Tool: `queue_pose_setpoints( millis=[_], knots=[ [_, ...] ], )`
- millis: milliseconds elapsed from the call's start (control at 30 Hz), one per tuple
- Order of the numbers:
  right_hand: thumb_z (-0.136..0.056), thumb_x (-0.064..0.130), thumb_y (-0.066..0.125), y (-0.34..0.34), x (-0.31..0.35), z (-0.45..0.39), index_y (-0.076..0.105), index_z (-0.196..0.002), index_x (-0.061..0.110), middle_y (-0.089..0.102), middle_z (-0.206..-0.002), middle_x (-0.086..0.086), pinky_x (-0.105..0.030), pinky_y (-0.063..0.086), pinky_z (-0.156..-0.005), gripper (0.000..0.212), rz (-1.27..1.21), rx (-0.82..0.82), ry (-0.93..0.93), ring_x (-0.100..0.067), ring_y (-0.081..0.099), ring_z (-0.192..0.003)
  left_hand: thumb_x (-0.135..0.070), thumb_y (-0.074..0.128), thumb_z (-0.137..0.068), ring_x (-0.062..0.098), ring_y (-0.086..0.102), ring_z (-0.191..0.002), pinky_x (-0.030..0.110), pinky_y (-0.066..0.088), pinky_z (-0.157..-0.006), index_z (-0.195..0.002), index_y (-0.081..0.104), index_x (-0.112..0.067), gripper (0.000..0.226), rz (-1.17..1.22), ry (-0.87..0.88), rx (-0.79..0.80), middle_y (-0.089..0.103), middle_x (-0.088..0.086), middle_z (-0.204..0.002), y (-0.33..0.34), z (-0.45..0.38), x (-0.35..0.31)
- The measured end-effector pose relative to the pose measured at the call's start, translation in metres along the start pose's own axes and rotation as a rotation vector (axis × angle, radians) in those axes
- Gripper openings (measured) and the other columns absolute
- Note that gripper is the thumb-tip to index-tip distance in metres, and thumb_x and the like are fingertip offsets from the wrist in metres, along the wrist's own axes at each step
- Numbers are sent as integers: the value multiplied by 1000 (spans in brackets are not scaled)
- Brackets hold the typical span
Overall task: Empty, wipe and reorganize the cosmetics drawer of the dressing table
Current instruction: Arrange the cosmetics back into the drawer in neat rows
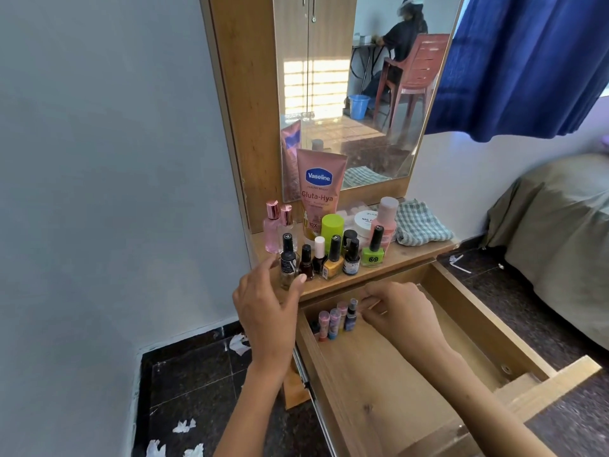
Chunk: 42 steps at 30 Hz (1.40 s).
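The drawer (pixel 487 321) is pulled out — the right hand (pixel 400 308) inside pinches a small dark bottle (pixel 351 316) beside three little tubes (pixel 333 319). The left hand (pixel 267 308), fingers relaxed, touches a clear bottle (pixel 287 263) on the shelf (pixel 415 255).

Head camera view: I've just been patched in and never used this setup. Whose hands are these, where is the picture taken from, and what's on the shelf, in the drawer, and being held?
There is no machine here: a person works bare-handed, and the single wide-angle camera sits on their head, looking down. The left hand reaches around a clear nail polish bottle at the shelf's front edge; whether it grips yet is unclear. The right hand is inside the open drawer, fingers curled beside a row of small bottles in the back left corner. The shelf holds more nail polishes, a Vaseline tube and a checked cloth.
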State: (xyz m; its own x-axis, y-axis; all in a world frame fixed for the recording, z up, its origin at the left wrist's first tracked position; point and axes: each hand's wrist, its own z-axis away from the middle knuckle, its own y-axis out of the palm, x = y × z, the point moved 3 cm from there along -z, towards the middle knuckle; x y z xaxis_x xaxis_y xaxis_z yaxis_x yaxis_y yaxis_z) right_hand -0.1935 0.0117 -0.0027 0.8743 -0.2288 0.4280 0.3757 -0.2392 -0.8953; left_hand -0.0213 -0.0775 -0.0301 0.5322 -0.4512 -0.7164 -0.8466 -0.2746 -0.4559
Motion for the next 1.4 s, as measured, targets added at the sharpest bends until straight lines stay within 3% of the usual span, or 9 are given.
queue_pose_setpoints(
  millis=[133,267,400,533,633,767,900,1167,1400],
  knots=[
    [-86,24,70,1,15,0,72,-100,26,72,-88,15,-29,56,-81,14,-176,1,-38,3,65,-84,-35,73,-81,15,57,-98,27,30,-87,-111,64,-17,36,-33,-45,-48,66,-6,-102,2,-4,-1],
    [-84,31,72,5,25,-6,72,-100,26,71,-86,14,-28,57,-78,16,-315,-88,-92,3,65,-81,-35,72,-82,13,57,-95,27,30,-85,-106,65,-16,31,2,-53,-53,66,-6,-99,-1,3,-4],
    [-80,37,74,7,41,-9,67,-116,23,71,-97,15,-17,55,-78,39,-537,-119,-173,5,66,-88,-35,70,-83,1,52,-96,20,29,-84,-105,65,-21,27,85,83,-3,62,-16,-100,-7,19,-13],
    [-76,35,79,8,45,-7,71,-101,24,70,-88,14,-22,54,-73,29,-457,-79,-214,0,65,-83,-26,70,-84,-2,53,-100,15,31,-88,-105,65,-27,22,175,168,97,62,-22,-101,-9,32,-20],
    [-72,34,81,8,30,-4,71,-88,26,70,-81,11,-26,55,-71,21,-364,-5,-119,0,64,-78,-39,73,-78,-5,52,-103,17,32,-91,-105,67,-28,30,150,169,172,63,-23,-102,-13,33,-9],
    [-70,30,83,27,9,4,71,-85,31,69,-88,14,-22,56,-78,19,-143,187,37,0,64,-83,-36,73,-77,-3,53,-99,20,35,-90,-101,68,-27,26,107,85,97,62,-22,-100,-25,26,9],
    [-75,26,79,62,6,10,72,-93,26,68,-99,7,-24,54,-83,19,26,298,46,-10,65,-94,-23,70,-83,5,56,-97,23,36,-87,-98,70,-20,15,59,51,26,66,-14,-98,-27,24,15],
    [-80,17,69,88,13,7,57,-117,28,46,-130,6,-27,45,-97,41,45,229,-97,-16,48,-124,-23,68,-86,7,55,-101,6,29,-90,-102,69,-18,17,66,47,26,66,-10,-103,-22,23,12],
    [-77,12,69,90,11,5,52,-109,27,56,-114,0,-28,50,-84,40,59,210,-88,-26,60,-107,-23,68,-88,16,52,-112,33,43,-94,-122,62,-12,37,13,60,22,64,-1,-119,-8,3,7]
  ],
)
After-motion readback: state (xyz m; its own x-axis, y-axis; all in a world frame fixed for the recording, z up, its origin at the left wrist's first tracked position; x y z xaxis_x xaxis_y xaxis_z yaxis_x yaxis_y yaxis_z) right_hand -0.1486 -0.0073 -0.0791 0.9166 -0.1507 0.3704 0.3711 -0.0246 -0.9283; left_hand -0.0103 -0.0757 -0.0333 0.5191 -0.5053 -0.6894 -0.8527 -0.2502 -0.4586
